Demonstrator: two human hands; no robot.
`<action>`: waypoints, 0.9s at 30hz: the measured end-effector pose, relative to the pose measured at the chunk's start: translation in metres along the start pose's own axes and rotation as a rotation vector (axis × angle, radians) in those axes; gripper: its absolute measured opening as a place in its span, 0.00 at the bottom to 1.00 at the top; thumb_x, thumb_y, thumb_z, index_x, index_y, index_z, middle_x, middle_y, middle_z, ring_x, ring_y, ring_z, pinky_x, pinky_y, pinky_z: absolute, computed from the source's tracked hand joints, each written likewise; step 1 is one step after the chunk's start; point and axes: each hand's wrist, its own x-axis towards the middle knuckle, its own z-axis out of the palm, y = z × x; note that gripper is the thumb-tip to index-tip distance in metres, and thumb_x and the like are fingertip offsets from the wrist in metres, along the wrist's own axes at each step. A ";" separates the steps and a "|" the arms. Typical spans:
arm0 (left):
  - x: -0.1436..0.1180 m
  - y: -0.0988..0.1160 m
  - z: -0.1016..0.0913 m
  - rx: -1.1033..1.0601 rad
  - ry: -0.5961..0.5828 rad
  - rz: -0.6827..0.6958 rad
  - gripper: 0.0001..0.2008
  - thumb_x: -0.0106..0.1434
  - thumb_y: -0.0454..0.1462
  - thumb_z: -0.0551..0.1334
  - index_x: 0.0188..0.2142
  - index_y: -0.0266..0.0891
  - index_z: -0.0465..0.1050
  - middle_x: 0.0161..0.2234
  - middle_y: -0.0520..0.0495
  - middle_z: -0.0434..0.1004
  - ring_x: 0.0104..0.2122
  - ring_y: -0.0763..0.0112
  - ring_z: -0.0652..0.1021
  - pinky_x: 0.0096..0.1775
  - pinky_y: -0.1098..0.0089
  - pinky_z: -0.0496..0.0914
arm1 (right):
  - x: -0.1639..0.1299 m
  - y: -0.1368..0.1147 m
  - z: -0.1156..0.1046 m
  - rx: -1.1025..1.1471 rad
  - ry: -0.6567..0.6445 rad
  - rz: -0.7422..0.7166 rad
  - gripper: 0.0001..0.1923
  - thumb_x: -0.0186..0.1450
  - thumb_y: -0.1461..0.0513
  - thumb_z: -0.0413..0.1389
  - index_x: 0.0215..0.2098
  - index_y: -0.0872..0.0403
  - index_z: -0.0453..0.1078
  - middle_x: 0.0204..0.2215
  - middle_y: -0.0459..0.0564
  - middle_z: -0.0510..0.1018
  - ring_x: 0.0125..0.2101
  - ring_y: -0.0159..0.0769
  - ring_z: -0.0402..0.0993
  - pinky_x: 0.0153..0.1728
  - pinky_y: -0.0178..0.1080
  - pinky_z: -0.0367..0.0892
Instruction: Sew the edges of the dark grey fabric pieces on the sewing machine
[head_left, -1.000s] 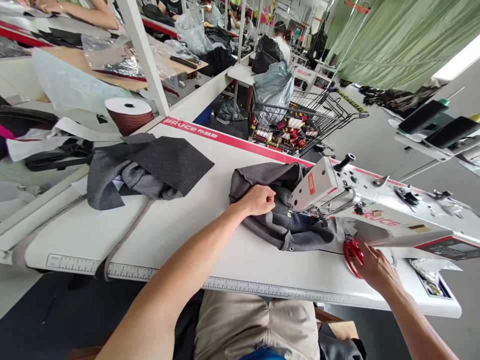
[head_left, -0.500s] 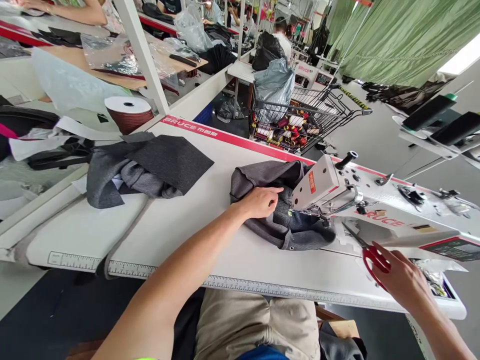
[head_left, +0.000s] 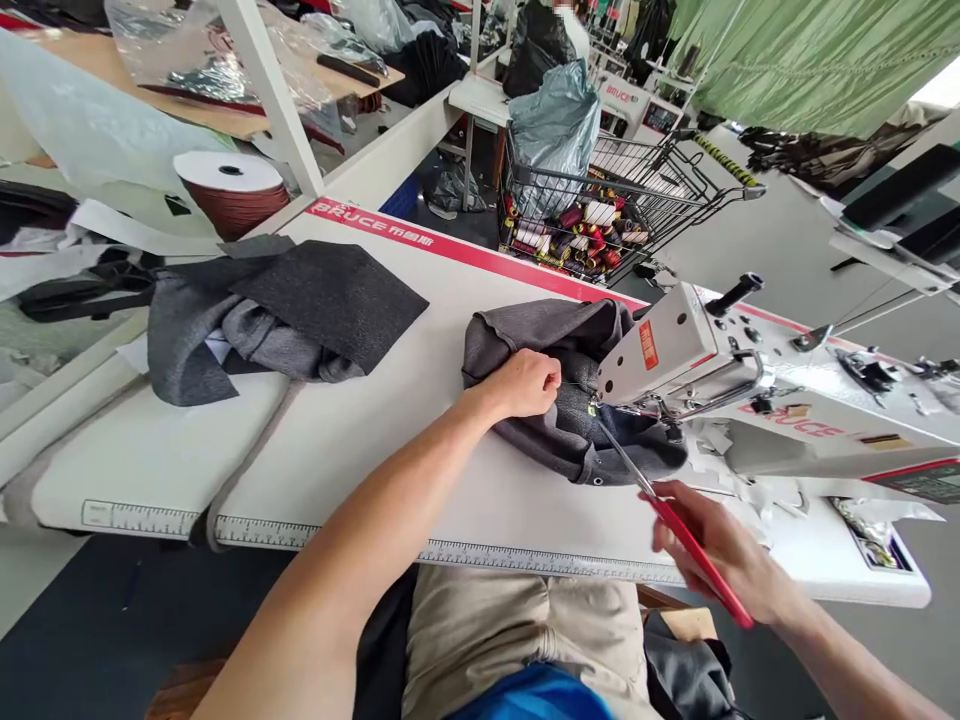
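Left hand (head_left: 525, 385): your grip is closed on the grey garment (head_left: 559, 400), centre frame, bunched on the white table (head_left: 375, 440).
Right hand (head_left: 724, 555): lower right, your grip holds red-handled scissors (head_left: 660, 510), blades pointing up-left at the cloth under the sewing machine head (head_left: 675, 355).

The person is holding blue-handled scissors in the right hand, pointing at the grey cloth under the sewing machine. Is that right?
Not quite. The head view shows red-handled scissors, not blue, in the right hand, blades pointing at the grey cloth under the white sewing machine.
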 end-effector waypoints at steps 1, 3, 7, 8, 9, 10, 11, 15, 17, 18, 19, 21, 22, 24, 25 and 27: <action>0.000 0.000 -0.001 -0.003 0.002 0.001 0.08 0.54 0.28 0.56 0.26 0.38 0.73 0.27 0.49 0.77 0.28 0.71 0.75 0.34 0.72 0.67 | 0.011 -0.009 0.009 0.157 -0.057 0.020 0.25 0.65 0.43 0.51 0.49 0.52 0.62 0.30 0.47 0.76 0.14 0.27 0.63 0.12 0.31 0.58; -0.001 -0.001 -0.002 -0.005 0.009 0.002 0.08 0.54 0.29 0.56 0.26 0.38 0.73 0.27 0.50 0.77 0.28 0.71 0.75 0.33 0.72 0.67 | 0.031 -0.020 0.023 0.395 -0.109 0.054 0.26 0.66 0.41 0.49 0.46 0.52 0.62 0.31 0.48 0.76 0.15 0.27 0.65 0.12 0.30 0.58; -0.001 -0.002 -0.003 0.003 0.029 0.000 0.08 0.55 0.29 0.55 0.26 0.38 0.72 0.26 0.50 0.76 0.27 0.71 0.74 0.34 0.72 0.67 | 0.063 -0.031 0.037 0.625 -0.186 0.142 0.27 0.65 0.39 0.49 0.45 0.53 0.62 0.28 0.49 0.76 0.15 0.30 0.69 0.11 0.29 0.59; -0.001 -0.002 -0.003 0.006 0.032 -0.002 0.08 0.55 0.29 0.55 0.26 0.38 0.72 0.25 0.50 0.76 0.27 0.71 0.74 0.34 0.72 0.66 | 0.069 -0.032 0.039 0.652 -0.189 0.159 0.27 0.65 0.40 0.49 0.45 0.53 0.62 0.27 0.48 0.76 0.15 0.30 0.69 0.11 0.29 0.59; -0.001 -0.003 -0.003 0.009 0.034 -0.005 0.08 0.54 0.29 0.55 0.26 0.38 0.73 0.26 0.50 0.76 0.27 0.71 0.74 0.34 0.72 0.66 | 0.074 -0.033 0.040 0.668 -0.187 0.172 0.26 0.65 0.40 0.50 0.45 0.52 0.61 0.27 0.48 0.77 0.15 0.31 0.70 0.11 0.29 0.59; -0.001 -0.003 -0.003 0.012 0.035 -0.008 0.08 0.54 0.29 0.55 0.26 0.38 0.73 0.25 0.50 0.76 0.27 0.71 0.75 0.34 0.71 0.66 | 0.078 -0.034 0.040 0.676 -0.182 0.179 0.25 0.65 0.41 0.50 0.45 0.52 0.61 0.26 0.48 0.77 0.15 0.31 0.70 0.10 0.30 0.60; -0.001 -0.003 -0.004 0.014 0.035 -0.011 0.08 0.54 0.29 0.55 0.26 0.38 0.73 0.25 0.50 0.76 0.27 0.71 0.75 0.34 0.72 0.66 | 0.081 -0.035 0.040 0.677 -0.173 0.183 0.25 0.65 0.41 0.50 0.45 0.52 0.61 0.26 0.48 0.77 0.15 0.31 0.69 0.10 0.30 0.59; -0.001 -0.002 -0.005 0.023 0.027 -0.017 0.08 0.54 0.29 0.55 0.26 0.38 0.73 0.25 0.50 0.76 0.26 0.71 0.74 0.32 0.72 0.66 | 0.086 -0.039 0.042 0.631 -0.111 0.160 0.24 0.65 0.42 0.51 0.44 0.52 0.62 0.21 0.44 0.74 0.12 0.30 0.67 0.09 0.29 0.58; -0.001 -0.002 -0.005 0.029 0.024 -0.018 0.08 0.54 0.29 0.55 0.25 0.38 0.72 0.25 0.50 0.76 0.26 0.71 0.74 0.32 0.72 0.66 | 0.087 -0.041 0.043 0.598 -0.072 0.147 0.25 0.64 0.41 0.52 0.44 0.52 0.62 0.17 0.40 0.70 0.10 0.29 0.65 0.08 0.29 0.57; -0.001 -0.002 -0.005 0.033 0.023 -0.017 0.08 0.54 0.29 0.55 0.25 0.38 0.72 0.25 0.50 0.76 0.26 0.71 0.74 0.32 0.72 0.66 | 0.088 -0.041 0.045 0.585 -0.054 0.141 0.26 0.63 0.41 0.53 0.43 0.52 0.62 0.16 0.39 0.68 0.10 0.29 0.64 0.07 0.29 0.56; -0.001 -0.002 -0.005 0.037 0.022 -0.015 0.08 0.54 0.29 0.55 0.25 0.38 0.72 0.24 0.50 0.76 0.26 0.72 0.74 0.32 0.72 0.66 | 0.089 -0.041 0.046 0.574 -0.036 0.130 0.26 0.62 0.40 0.53 0.43 0.52 0.63 0.15 0.37 0.66 0.09 0.29 0.63 0.07 0.28 0.56; -0.001 -0.002 -0.005 0.045 0.021 -0.011 0.08 0.54 0.29 0.55 0.25 0.38 0.71 0.24 0.51 0.75 0.26 0.72 0.74 0.32 0.72 0.66 | 0.091 -0.040 0.049 0.558 -0.012 0.098 0.27 0.62 0.38 0.52 0.41 0.52 0.62 0.14 0.36 0.64 0.08 0.27 0.61 0.07 0.28 0.55; -0.001 -0.002 -0.005 0.049 0.021 -0.010 0.08 0.53 0.29 0.56 0.25 0.38 0.71 0.24 0.51 0.75 0.26 0.72 0.74 0.32 0.72 0.66 | 0.092 -0.040 0.050 0.553 -0.003 0.080 0.27 0.62 0.38 0.52 0.40 0.52 0.62 0.14 0.36 0.64 0.08 0.27 0.61 0.07 0.27 0.54; -0.001 -0.002 -0.005 0.057 0.023 -0.011 0.07 0.54 0.29 0.56 0.25 0.38 0.71 0.24 0.51 0.75 0.26 0.71 0.74 0.33 0.72 0.67 | 0.091 -0.039 0.050 0.542 -0.004 0.053 0.27 0.62 0.37 0.51 0.38 0.52 0.61 0.14 0.36 0.65 0.09 0.26 0.61 0.07 0.27 0.54; -0.001 -0.002 -0.005 0.061 0.026 -0.014 0.08 0.54 0.29 0.56 0.25 0.38 0.72 0.25 0.51 0.75 0.27 0.71 0.74 0.34 0.72 0.67 | 0.088 -0.038 0.048 0.531 -0.011 0.041 0.27 0.62 0.37 0.51 0.38 0.52 0.61 0.15 0.36 0.65 0.09 0.26 0.61 0.07 0.27 0.54; -0.001 -0.001 -0.005 0.064 0.045 -0.025 0.08 0.56 0.29 0.56 0.30 0.38 0.74 0.29 0.49 0.77 0.31 0.70 0.76 0.37 0.72 0.69 | 0.077 -0.036 0.041 0.480 -0.035 0.024 0.26 0.63 0.38 0.50 0.38 0.51 0.61 0.18 0.37 0.66 0.10 0.26 0.61 0.07 0.27 0.53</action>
